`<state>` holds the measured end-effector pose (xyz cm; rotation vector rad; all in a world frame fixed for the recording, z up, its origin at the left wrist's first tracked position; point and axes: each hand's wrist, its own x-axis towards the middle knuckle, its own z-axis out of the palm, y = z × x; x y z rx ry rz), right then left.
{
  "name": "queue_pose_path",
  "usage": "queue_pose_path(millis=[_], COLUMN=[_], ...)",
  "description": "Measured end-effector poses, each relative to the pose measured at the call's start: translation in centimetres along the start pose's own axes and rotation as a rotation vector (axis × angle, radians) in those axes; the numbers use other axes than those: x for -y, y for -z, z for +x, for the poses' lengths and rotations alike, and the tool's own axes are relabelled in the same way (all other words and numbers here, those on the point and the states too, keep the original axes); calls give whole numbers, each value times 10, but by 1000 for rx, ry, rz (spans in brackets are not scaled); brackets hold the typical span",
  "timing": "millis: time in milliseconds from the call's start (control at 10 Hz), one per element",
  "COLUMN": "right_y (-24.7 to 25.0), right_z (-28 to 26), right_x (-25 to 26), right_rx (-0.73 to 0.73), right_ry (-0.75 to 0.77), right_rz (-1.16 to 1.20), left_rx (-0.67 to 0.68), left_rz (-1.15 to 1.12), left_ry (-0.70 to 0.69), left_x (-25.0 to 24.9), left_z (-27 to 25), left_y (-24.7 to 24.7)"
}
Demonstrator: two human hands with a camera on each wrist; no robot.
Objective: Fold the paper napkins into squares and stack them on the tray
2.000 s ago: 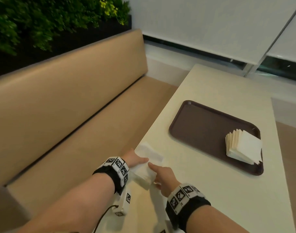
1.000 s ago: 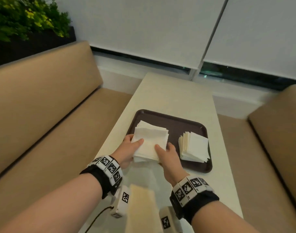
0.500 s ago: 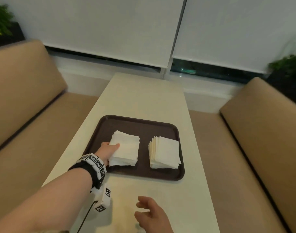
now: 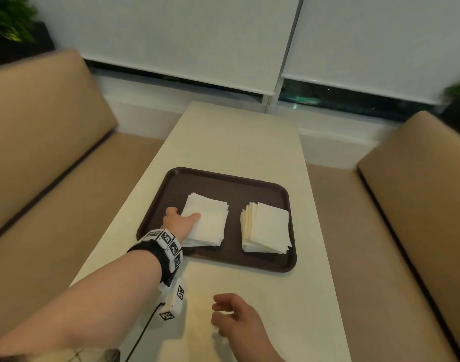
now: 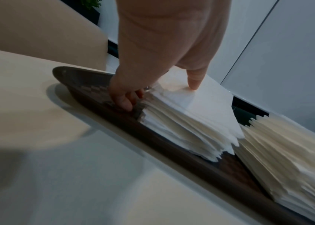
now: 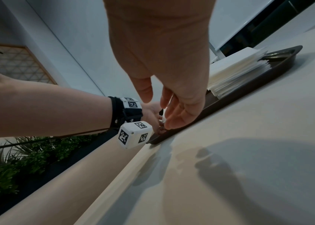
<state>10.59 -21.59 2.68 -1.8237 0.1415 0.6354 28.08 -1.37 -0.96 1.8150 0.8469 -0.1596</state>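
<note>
A dark brown tray lies on the cream table. Two stacks of folded white napkins sit on it: a left stack and a right stack. My left hand holds the left stack at its near-left corner. In the left wrist view its thumb presses on top of that stack and the curled fingers reach the tray floor at the stack's edge. My right hand hovers over the near table, fingers loosely curled, holding nothing. The right wrist view shows the same empty right hand.
Beige padded benches run along both sides, the left bench and the right bench. White roller blinds hang behind the table's far end. A plant stands at the back left. A white marker cube with a cable hangs under my left wrist.
Both hands carried the napkin stack from the table's left edge onto the tray. The right hand let go and drew back to the near table; the left hand still holds the stack.
</note>
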Motion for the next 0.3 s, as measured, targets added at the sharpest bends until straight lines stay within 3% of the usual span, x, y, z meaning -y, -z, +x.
queue_pose_path(millis=[300], right_y=[-10], right_z=[5], right_x=[1], right_rx=[1], right_ry=[50], right_rz=[63], left_rx=[-66], left_rz=[75], left_ry=[-115], left_x=[-10], left_z=[-20], left_y=[5])
